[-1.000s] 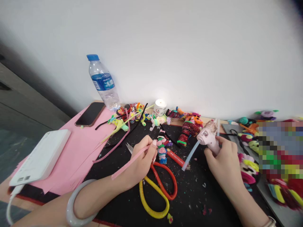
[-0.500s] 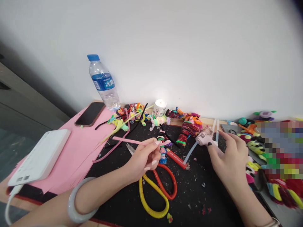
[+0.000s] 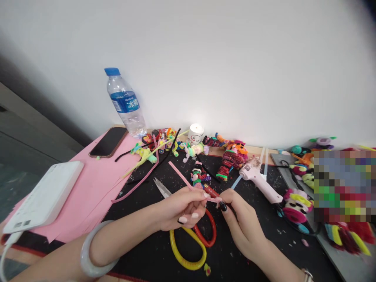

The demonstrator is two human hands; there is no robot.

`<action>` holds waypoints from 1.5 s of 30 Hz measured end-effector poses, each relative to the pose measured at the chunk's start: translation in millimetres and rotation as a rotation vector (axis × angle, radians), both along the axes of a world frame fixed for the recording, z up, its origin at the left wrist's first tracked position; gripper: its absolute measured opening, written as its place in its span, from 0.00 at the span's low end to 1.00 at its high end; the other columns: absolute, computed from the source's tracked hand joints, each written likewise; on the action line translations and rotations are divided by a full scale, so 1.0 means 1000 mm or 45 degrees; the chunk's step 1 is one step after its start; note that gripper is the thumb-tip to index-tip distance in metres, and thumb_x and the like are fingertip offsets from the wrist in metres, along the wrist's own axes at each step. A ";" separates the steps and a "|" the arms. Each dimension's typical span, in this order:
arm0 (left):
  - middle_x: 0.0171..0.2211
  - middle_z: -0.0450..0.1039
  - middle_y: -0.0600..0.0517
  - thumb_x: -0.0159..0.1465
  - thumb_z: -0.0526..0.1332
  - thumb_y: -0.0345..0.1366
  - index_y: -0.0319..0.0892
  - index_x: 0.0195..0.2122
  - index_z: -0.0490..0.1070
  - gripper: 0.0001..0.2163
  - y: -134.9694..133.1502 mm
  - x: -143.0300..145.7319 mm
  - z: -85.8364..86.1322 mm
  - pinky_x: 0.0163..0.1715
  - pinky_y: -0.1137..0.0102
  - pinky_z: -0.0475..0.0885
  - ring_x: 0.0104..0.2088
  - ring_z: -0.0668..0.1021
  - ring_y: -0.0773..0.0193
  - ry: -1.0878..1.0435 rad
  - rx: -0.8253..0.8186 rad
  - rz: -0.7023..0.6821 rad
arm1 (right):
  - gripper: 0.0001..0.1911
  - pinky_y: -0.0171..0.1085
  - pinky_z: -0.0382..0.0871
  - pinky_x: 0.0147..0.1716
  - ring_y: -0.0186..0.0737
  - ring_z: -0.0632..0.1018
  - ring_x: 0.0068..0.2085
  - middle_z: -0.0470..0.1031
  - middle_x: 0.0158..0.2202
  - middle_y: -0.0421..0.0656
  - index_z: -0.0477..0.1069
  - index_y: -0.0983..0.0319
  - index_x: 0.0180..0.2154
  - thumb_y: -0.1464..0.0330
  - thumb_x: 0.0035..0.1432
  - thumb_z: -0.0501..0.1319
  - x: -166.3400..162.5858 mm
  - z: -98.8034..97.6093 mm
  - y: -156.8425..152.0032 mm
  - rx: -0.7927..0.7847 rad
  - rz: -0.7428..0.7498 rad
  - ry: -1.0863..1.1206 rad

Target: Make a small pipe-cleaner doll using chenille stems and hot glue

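Note:
My left hand (image 3: pixel 185 209) pinches a pink pipe cleaner (image 3: pixel 179 174) between thumb and forefinger, its free end pointing up and left. At the other end, my right hand (image 3: pixel 239 219) grips the tip with thumb and forefinger; this tip looks bent or bunched. Under the hands lie scissors (image 3: pixel 188 260) with yellow and red handles, partly hidden by my left hand. A red stick-like piece (image 3: pixel 210 191) with printing sits just behind the fingers. To the right, a pale pink glue gun (image 3: pixel 261 182) rests on the black mat (image 3: pixel 235 262), untouched.
Along the wall are a white printed candle cup (image 3: pixel 196 135), several small fuzzy pipe-cleaner figures (image 3: pixel 230 160) and a water bottle (image 3: pixel 125 103). A phone (image 3: pixel 108 141) and a white power bank (image 3: pixel 44 196) lie on pink paper (image 3: pixel 91 184). More fuzzy pieces (image 3: pixel 296 205) sit at right.
My right hand has left the glue gun and moved left to take the pipe cleaner's near end. My left hand has shifted slightly right and down, still holding the pipe cleaner.

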State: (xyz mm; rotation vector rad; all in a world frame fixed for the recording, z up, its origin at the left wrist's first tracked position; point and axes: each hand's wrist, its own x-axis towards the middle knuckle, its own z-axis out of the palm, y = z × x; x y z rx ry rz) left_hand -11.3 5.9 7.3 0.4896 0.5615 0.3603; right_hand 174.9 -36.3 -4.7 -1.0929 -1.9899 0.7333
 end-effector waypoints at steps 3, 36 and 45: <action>0.11 0.62 0.59 0.62 0.56 0.37 0.39 0.23 0.65 0.11 0.000 0.001 0.002 0.08 0.79 0.45 0.07 0.55 0.79 0.052 0.006 0.010 | 0.07 0.35 0.63 0.32 0.35 0.68 0.32 0.65 0.31 0.40 0.61 0.60 0.35 0.76 0.62 0.48 -0.001 -0.001 -0.001 -0.018 0.016 0.031; 0.13 0.67 0.59 0.63 0.55 0.39 0.41 0.29 0.60 0.09 -0.007 0.008 -0.014 0.07 0.81 0.55 0.07 0.60 0.76 -0.006 0.264 0.187 | 0.07 0.33 0.66 0.25 0.37 0.72 0.28 0.72 0.27 0.41 0.69 0.61 0.35 0.66 0.61 0.54 -0.008 0.001 -0.002 -0.249 -0.255 0.267; 0.14 0.69 0.57 0.63 0.55 0.43 0.41 0.27 0.58 0.13 -0.007 0.009 -0.016 0.06 0.81 0.58 0.08 0.65 0.73 0.018 0.370 0.163 | 0.09 0.33 0.65 0.25 0.36 0.71 0.27 0.69 0.26 0.40 0.67 0.61 0.29 0.65 0.60 0.56 -0.007 0.003 -0.003 -0.286 -0.285 0.314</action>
